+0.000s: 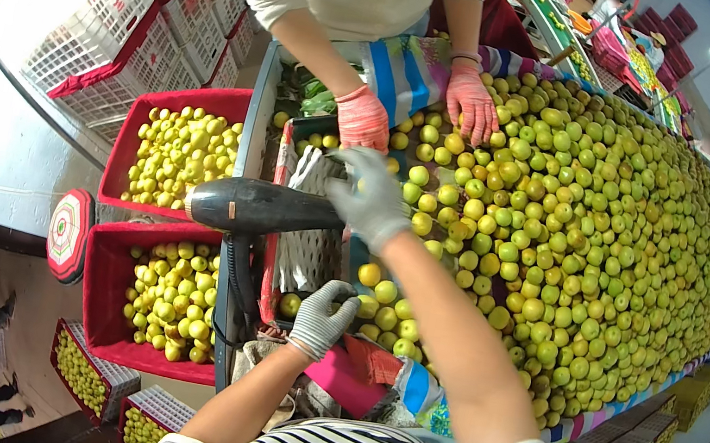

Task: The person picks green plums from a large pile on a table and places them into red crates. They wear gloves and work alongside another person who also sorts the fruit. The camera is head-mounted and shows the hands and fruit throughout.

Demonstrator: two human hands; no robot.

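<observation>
My left hand (324, 318), in a grey striped knit glove, is by the near end of a red-rimmed crate, its fingers curled near a small dark thing; whether it grips it is unclear. My right hand (370, 196), in a grey glove and blurred, reaches over the crate beside a black hair dryer (265, 208). Whether this hand holds anything is hidden. White foam net sleeves (303, 255) lie in the crate under the dryer. Yellow-green round fruits (563, 242) cover the table to the right, some close to both hands.
Opposite, a person in coral gloves (364, 119) works at the same table. Two red-lined bins of fruit (93, 290) stand left of the metal table edge (257, 135). Stacked white plastic crates (107, 18) rise at upper left. A round patterned stool (69, 235) stands beside the bins.
</observation>
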